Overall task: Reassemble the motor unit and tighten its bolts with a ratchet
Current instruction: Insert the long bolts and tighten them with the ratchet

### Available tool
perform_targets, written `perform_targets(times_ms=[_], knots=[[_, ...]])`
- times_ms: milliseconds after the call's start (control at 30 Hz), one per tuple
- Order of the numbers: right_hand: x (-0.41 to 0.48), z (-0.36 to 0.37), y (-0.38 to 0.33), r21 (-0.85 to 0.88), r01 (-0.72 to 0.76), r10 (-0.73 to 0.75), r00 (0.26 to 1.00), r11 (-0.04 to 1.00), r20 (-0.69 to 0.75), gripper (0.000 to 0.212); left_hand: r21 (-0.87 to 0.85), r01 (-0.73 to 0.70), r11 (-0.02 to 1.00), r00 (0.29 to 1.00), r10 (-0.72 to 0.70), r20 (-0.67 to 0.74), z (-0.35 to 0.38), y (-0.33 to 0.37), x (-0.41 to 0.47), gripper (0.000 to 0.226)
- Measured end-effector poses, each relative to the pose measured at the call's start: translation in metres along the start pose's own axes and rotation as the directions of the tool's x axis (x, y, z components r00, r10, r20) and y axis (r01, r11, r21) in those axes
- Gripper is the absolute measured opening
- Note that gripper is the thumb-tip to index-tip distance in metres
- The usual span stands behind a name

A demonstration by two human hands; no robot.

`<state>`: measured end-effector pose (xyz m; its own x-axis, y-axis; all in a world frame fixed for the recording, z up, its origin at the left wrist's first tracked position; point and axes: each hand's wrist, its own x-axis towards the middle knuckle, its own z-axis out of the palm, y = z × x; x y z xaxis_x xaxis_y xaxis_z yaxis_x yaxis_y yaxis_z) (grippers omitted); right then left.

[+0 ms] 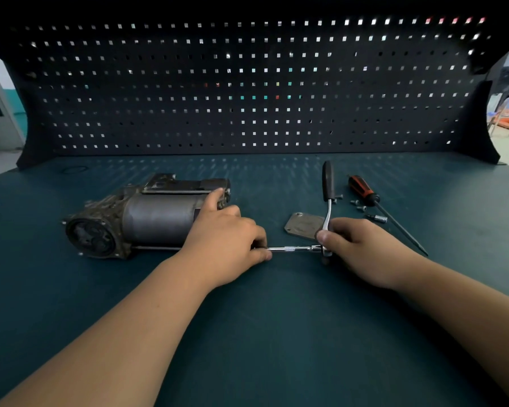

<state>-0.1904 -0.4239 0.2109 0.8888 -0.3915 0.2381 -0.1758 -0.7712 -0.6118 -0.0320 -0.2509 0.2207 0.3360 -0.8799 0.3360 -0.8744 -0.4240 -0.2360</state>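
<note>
The motor (147,218) lies on its side left of centre on the worktop (262,333). A long bolt (159,248) runs along its lower edge. The left hand (227,239) rests on the motor's right end, its fingers (262,255) pinching the left end of the bar (291,248). The right hand (362,248) grips the head of the ratchet (327,183), fingers curled round it, with the handle pointing to the top of the frame.

The step looks like tightening that bolt. The next swing probably calls for holding the bar square on the bolt head, which the left hand hides. A plate (301,226) and screws (357,204) lie loose right of centre, apparently not yet fitted, beside a screwdriver (365,190).
</note>
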Motion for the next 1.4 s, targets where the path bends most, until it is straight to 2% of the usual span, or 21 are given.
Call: perform_targets(times_ms=[133, 333, 467, 567, 700, 933, 1100, 1400], knots=[[0.0001, 0.0003, -0.0006, -0.023, 0.001, 0.0, 1.0, 1.0, 0.01, 0.028, 0.002, -0.012, 1.0, 1.0, 0.012, 0.011, -0.0004, -0.0006, -0.0001, 0.034], [-0.002, -0.0028, 0.0025, 0.024, 0.047, -0.047, 0.999, 0.999, -0.002, 0.008, 0.023, -0.015, 1.0, 1.0, 0.014, 0.026, -0.0008, 0.0001, 0.001, 0.035], [-0.0038, -0.0059, 0.0029, -0.049, 0.084, -0.084, 0.996, 0.995, -0.005, 0.01, 0.036, -0.016, 0.999, 0.999, 0.015, 0.033, -0.0008, 0.0005, 0.0012, 0.036], [-0.0053, -0.0051, 0.0018, -0.102, 0.085, -0.083, 0.996, 0.991, 0.022, 0.022, 0.037, -0.02, 0.999, 0.999, 0.019, 0.032, -0.0004, 0.0006, 0.0014, 0.036], [-0.0041, -0.0035, 0.0043, -0.09, 0.06, -0.063, 0.997, 0.994, -0.034, 0.036, 0.032, -0.018, 0.999, 1.0, 0.018, 0.009, 0.0008, 0.0001, 0.0006, 0.036], [-0.0027, -0.0022, 0.0019, 0.095, -0.002, 0.002, 1.0, 0.995, 0.004, 0.008, -0.013, -0.005, 1.0, 1.0, 0.005, -0.024, 0.0008, -0.0005, -0.0006, 0.031], [-0.0031, -0.0005, -0.0007, 0.102, -0.022, 0.022, 1.0, 0.995, 0.005, 0.024, -0.01, -0.007, 1.0, 1.0, 0.007, -0.022, 0.0009, -0.0009, -0.0003, 0.029], [-0.002, -0.0016, 0.0004, 0.113, -0.016, 0.014, 1.0, 0.993, 0.022, 0.009, 0.025, -0.021, 0.999, 1.0, 0.021, -0.001, 0.0007, -0.0013, 0.0013, 0.033]])
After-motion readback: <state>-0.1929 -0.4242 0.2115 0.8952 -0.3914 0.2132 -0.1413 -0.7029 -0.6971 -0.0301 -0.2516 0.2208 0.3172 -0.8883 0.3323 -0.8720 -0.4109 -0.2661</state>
